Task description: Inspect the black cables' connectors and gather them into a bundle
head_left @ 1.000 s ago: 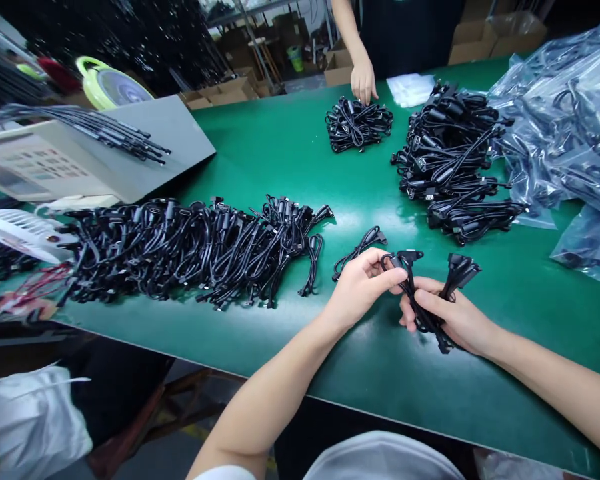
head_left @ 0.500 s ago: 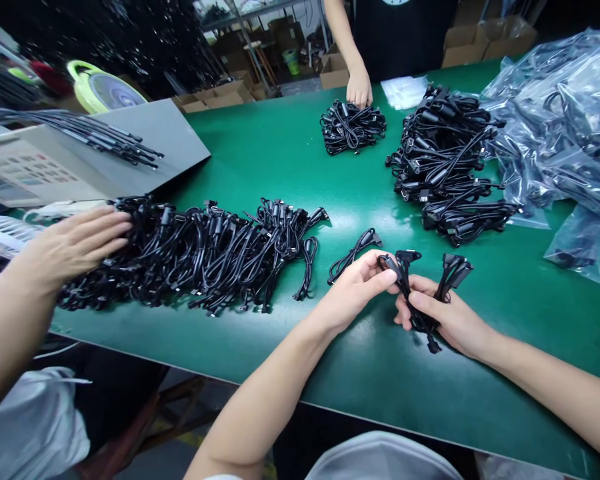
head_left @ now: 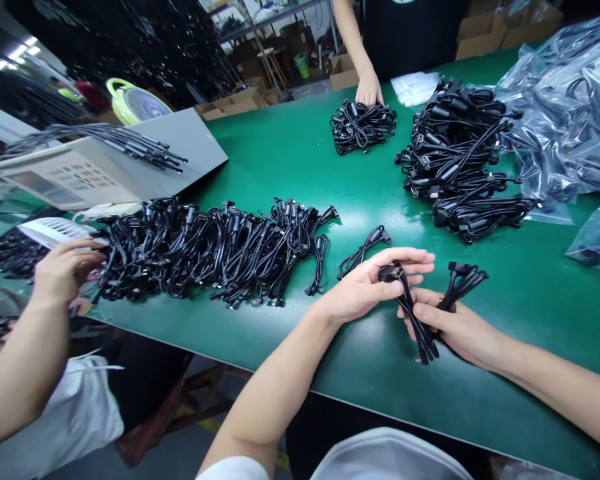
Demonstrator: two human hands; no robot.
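Observation:
My left hand (head_left: 361,288) has its thumb pressed on the top of a folded black cable (head_left: 416,319), its fingers stretched out behind it. The cable slants down in front of my right fingers, its lower end hanging over the table. My right hand (head_left: 466,331) is closed around a second bundle of black cables (head_left: 461,283), whose plug ends fan out above the thumb. Part of both bundles is hidden by my fingers. Just beyond my left hand lies a single coiled cable (head_left: 363,250) on the green table (head_left: 260,340).
A long cable heap (head_left: 215,250) spreads to the left, near a co-worker's hand (head_left: 67,267). Across the table another person's hand (head_left: 369,85) touches a small cable pile (head_left: 363,127). Stacked cable bundles (head_left: 455,160) and clear plastic bags (head_left: 570,127) lie right. A grey testing device (head_left: 130,167) stands left.
My left fingers have straightened out, and the cable has turned so its lower end hangs lower. The co-worker's hand at left moved back from the heap's top. The view shifted slightly.

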